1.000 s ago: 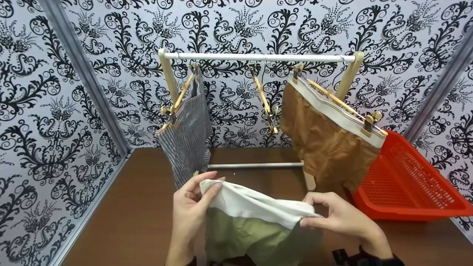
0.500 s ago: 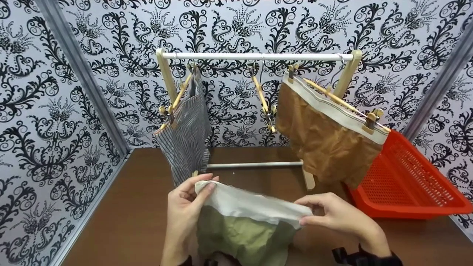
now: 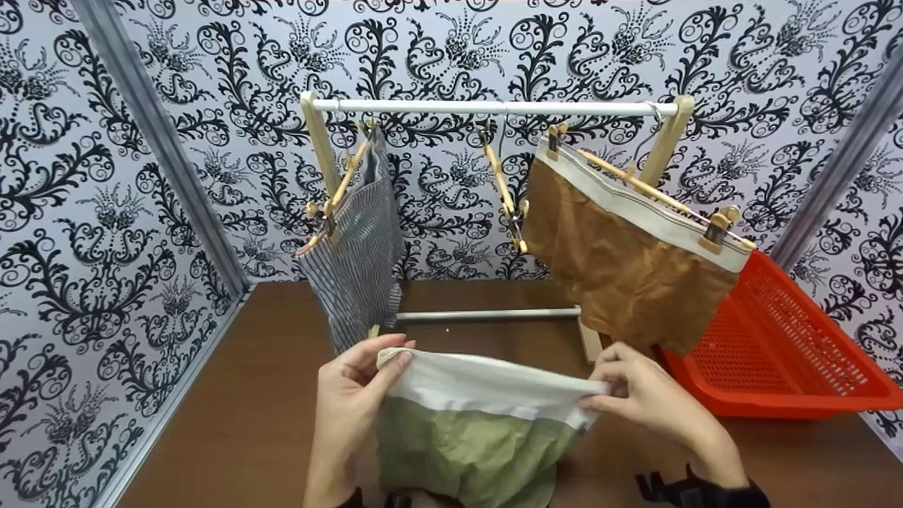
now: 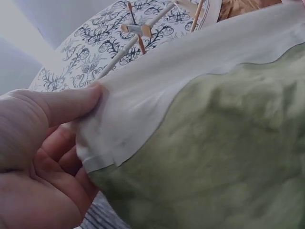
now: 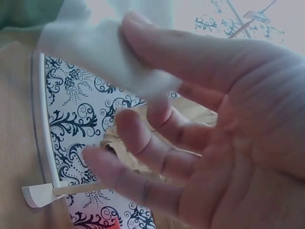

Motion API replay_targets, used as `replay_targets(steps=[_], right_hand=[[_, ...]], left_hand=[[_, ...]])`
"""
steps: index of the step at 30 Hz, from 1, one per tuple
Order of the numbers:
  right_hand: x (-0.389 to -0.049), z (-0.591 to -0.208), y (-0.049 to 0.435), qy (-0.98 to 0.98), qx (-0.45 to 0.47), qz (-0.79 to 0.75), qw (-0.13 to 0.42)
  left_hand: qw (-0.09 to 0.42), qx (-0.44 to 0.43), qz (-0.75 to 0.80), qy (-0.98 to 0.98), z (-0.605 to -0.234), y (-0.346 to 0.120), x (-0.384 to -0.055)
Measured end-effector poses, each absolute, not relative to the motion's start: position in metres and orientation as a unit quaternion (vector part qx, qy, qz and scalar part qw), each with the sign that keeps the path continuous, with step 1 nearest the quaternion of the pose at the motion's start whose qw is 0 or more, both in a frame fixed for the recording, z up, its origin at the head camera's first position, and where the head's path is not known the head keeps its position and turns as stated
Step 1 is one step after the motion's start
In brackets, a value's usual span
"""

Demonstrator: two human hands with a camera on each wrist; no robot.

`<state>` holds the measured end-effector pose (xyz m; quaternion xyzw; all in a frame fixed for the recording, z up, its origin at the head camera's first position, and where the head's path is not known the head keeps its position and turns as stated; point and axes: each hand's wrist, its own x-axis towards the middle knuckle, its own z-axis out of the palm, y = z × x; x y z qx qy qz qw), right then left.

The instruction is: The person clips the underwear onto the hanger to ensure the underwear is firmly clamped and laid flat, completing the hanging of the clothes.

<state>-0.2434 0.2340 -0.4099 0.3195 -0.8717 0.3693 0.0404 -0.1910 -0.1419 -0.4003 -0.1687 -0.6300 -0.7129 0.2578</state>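
A pair of green shorts (image 3: 473,444) with a wide white waistband (image 3: 487,384) is stretched between both hands, low in front of the rack. My left hand (image 3: 356,395) pinches the waistband's left corner, thumb on the near side, as the left wrist view also shows. At the right corner, my right hand (image 3: 638,395) pinches the band between thumb and fingers; in the right wrist view the other fingers (image 5: 133,131) are spread below the cloth. The lower part of the green cloth (image 4: 228,157) hangs down toward the brown table.
Behind stands a rack with a white rail (image 3: 494,107). Striped shorts (image 3: 360,254) hang at its left and brown shorts (image 3: 628,261) at its right, both clipped on hangers. A bare clip hanger (image 3: 502,187) hangs between them. A red basket (image 3: 783,406) sits at the right on the table (image 3: 233,409).
The waistband, folded and gaping a second ago, is now spread flatter and pulled straighter. My right hand has shifted slightly up and right, while the left has moved slightly left.
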Motion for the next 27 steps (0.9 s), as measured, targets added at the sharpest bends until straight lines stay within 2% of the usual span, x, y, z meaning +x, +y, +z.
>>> replay_targets(steps=[4, 9, 13, 19, 27], right_hand=[[-0.243, -0.407, 0.238, -0.852, 0.294, 0.432, 0.032], [-0.244, -0.402, 0.239, -0.787, 0.274, 0.552, 0.019], [-0.241, -0.398, 0.237, -0.740, 0.244, 0.626, 0.029], [-0.226, -0.385, 0.233, -0.727, 0.166, 0.661, 0.084], [-0.204, -0.366, 0.233, -0.696, 0.140, 0.698, 0.087]], left_hand=[[0.257, -0.136, -0.682, -0.672, -0.402, -0.148, -0.192], [0.224, -0.108, -0.666, -0.703, -0.405, -0.152, -0.193], [0.209, -0.093, -0.664, -0.712, -0.406, -0.152, -0.193], [0.239, -0.109, -0.676, -0.689, -0.398, -0.147, -0.188], [0.268, -0.141, -0.699, -0.648, -0.382, -0.143, -0.171]])
